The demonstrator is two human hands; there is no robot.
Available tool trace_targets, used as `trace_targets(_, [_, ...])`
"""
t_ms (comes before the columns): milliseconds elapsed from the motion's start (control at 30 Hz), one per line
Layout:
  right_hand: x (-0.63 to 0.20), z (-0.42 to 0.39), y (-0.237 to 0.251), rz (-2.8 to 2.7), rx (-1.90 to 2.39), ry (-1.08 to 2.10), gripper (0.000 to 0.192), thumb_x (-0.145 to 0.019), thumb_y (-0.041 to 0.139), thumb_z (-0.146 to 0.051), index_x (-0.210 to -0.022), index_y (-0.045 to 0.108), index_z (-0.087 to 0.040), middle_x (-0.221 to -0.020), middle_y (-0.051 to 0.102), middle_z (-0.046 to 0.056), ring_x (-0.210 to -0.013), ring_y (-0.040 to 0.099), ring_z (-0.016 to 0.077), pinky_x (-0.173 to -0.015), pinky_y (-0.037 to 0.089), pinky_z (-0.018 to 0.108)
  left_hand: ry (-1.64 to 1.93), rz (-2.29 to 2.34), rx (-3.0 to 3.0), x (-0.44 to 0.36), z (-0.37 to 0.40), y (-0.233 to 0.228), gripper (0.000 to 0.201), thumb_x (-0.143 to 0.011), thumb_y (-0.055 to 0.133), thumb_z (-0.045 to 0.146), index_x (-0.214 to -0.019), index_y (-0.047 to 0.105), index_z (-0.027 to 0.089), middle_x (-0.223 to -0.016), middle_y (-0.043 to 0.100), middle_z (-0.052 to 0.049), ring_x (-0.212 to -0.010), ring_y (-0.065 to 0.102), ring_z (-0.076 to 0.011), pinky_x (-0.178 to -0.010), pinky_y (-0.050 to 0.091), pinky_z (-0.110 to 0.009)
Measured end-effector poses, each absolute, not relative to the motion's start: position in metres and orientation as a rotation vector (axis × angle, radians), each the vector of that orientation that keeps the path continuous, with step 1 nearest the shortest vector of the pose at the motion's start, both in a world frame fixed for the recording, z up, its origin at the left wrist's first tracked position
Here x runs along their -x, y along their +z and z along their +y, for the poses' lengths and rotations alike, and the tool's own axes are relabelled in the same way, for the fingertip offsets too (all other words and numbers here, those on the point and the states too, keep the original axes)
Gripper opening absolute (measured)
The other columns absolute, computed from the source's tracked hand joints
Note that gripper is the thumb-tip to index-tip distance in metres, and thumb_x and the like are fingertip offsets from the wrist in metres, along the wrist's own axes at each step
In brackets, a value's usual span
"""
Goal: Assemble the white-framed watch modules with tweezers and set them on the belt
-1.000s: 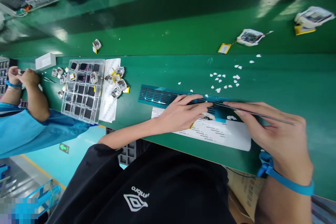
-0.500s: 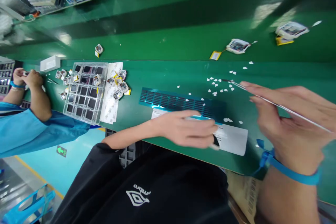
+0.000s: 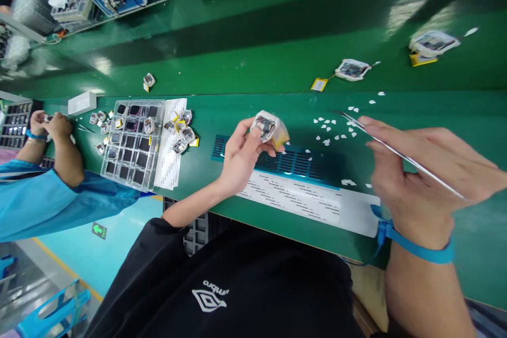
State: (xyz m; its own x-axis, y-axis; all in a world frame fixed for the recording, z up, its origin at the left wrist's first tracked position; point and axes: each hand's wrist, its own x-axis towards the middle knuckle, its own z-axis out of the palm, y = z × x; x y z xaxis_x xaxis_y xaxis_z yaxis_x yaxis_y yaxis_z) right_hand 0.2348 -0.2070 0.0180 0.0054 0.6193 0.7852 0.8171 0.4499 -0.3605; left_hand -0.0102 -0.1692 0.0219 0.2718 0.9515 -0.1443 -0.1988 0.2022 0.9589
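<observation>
Between the thumb and fingers of my left hand (image 3: 242,156) is a white device housing (image 3: 264,125) with its circuit board facing up and a yellow battery at its lower right. My right hand (image 3: 423,166) grips metal tweezers (image 3: 400,153) like a pen, their tips above the green bench near scattered small white stickers (image 3: 327,128). Below the held housing lies a dark blue slotted sheet (image 3: 293,165). A white printed strip (image 3: 297,198) runs along the bench edge in front of me.
Two open housings with batteries, one nearer (image 3: 352,69) and one farther right (image 3: 433,45), lie beyond the stickers. To the left stand a clear compartment tray (image 3: 132,142) and several more housings (image 3: 186,134). A co-worker's hands (image 3: 55,124) are at far left.
My left hand has come up and left from the printed strip, turning over to show the housing in it. The tweezers have shifted slightly, still over the stickers.
</observation>
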Motion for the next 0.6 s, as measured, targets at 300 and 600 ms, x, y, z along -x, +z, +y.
trace_targets(300, [-0.222, -0.219, 0.023, -1.889, 1.143, -0.193, 0.084, -0.080, 0.079, 0.005, -0.151, 0.059, -0.038, -0.120, 0.079, -0.001, -0.079, 0.077, 0.0173, -0.069, 0.062, 0.034, 0.666, 0.928, -0.596, 0.008, -0.152, 0.023, 0.013, -0.094, 0.069, 0.029, -0.095, 0.072, 0.016, -0.088, 0.077, -0.006, -0.063, 0.058, -0.0092, -0.053, 0.037, -0.024])
trace_targets(600, [-0.210, -0.231, 0.038, -2.116, 1.046, 0.030, 0.086, -0.089, 0.071, 0.001, -0.162, 0.043, -0.034, -0.125, 0.078, 0.000, -0.086, 0.078, 0.0191, -0.074, 0.064, 0.034, 0.949, 1.085, -0.691, 0.006, -0.155, 0.022, 0.021, -0.079, 0.084, 0.025, -0.090, 0.067, 0.020, -0.074, 0.068, 0.005, -0.061, 0.062, -0.0073, -0.062, 0.051, -0.024])
